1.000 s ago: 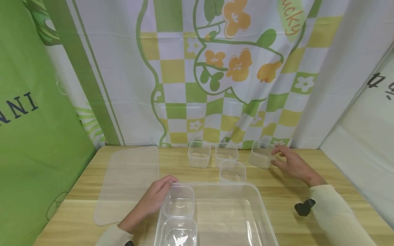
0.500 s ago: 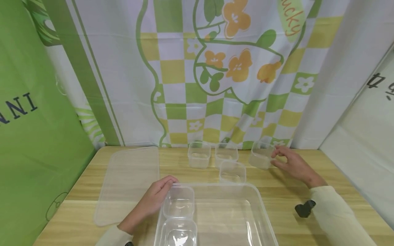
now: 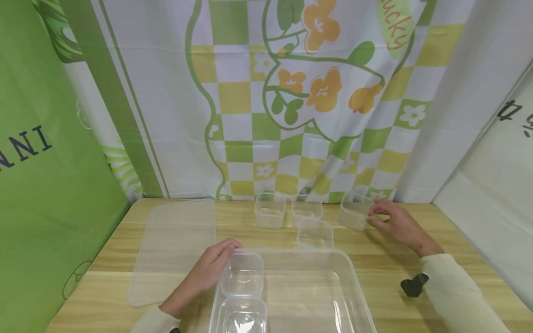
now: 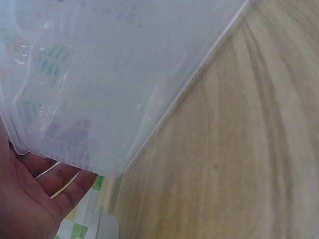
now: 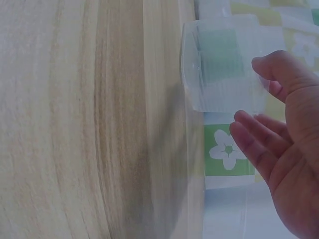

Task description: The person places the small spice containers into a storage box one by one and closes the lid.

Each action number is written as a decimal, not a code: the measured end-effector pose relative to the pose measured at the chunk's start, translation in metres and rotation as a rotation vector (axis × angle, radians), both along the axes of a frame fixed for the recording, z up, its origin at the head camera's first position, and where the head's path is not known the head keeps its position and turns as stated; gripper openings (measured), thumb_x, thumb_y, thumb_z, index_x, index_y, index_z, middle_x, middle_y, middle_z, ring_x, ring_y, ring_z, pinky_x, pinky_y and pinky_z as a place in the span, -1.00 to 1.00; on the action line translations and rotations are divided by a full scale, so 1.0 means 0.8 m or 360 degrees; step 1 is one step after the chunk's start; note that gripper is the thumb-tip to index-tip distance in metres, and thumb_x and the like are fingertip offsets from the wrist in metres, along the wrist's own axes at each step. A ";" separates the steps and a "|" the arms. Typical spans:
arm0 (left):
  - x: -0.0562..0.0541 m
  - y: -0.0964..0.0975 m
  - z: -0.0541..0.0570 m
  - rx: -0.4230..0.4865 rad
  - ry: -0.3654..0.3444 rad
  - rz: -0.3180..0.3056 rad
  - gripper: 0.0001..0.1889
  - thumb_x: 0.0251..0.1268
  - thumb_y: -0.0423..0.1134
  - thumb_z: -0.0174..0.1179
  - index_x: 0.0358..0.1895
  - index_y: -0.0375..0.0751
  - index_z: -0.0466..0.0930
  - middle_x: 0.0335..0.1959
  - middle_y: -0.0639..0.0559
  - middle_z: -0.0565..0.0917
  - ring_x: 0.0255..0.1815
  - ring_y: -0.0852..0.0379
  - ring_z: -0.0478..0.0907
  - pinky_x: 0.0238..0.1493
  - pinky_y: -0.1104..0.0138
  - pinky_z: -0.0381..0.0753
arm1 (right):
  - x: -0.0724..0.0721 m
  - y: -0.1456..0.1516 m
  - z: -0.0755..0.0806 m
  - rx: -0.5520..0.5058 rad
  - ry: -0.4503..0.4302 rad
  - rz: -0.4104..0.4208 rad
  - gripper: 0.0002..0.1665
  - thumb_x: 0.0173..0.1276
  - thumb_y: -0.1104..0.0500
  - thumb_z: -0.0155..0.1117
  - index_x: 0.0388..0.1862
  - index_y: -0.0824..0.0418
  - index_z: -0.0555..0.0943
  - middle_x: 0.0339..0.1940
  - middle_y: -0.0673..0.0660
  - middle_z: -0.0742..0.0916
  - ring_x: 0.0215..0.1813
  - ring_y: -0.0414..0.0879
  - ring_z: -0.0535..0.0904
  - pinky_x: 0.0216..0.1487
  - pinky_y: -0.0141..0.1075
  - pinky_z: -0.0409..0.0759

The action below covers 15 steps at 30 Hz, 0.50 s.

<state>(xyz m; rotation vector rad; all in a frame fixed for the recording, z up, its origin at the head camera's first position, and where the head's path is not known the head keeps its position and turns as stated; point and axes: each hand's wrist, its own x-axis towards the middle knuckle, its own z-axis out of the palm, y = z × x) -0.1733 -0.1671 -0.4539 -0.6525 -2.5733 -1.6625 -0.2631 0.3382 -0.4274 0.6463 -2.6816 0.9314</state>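
My left hand grips the far left corner of a large clear plastic food container, also seen in the left wrist view, where its wall rises above the curled fingers. Inside, along its left side, sit two small clear containers, a far one and a near one. At the table's back right, my right hand pinches the right side of another small clear container between thumb and index finger. In the right wrist view the thumb lies against this small container, the other fingers apart from it.
Three more small clear containers stand behind the large one: a left one, a middle one and a nearer one. A flat clear lid lies at the left. A patterned curtain hangs along the table's back edge.
The index finger and thumb of my right hand have drawn slightly closer together at the small container's side. My left hand and the containers stay in place.
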 end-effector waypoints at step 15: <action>0.002 0.002 0.002 -0.0027 -0.0006 0.0031 -0.65 0.74 -0.20 -0.18 -0.08 -0.13 0.65 -0.20 0.07 0.71 -0.14 0.05 0.65 -0.07 0.21 0.67 | 0.011 0.005 0.004 -0.0021 0.0068 0.0022 -0.86 0.36 0.36 0.43 -0.24 0.23 0.61 0.21 0.48 0.52 0.06 0.41 0.66 0.07 -0.69 0.30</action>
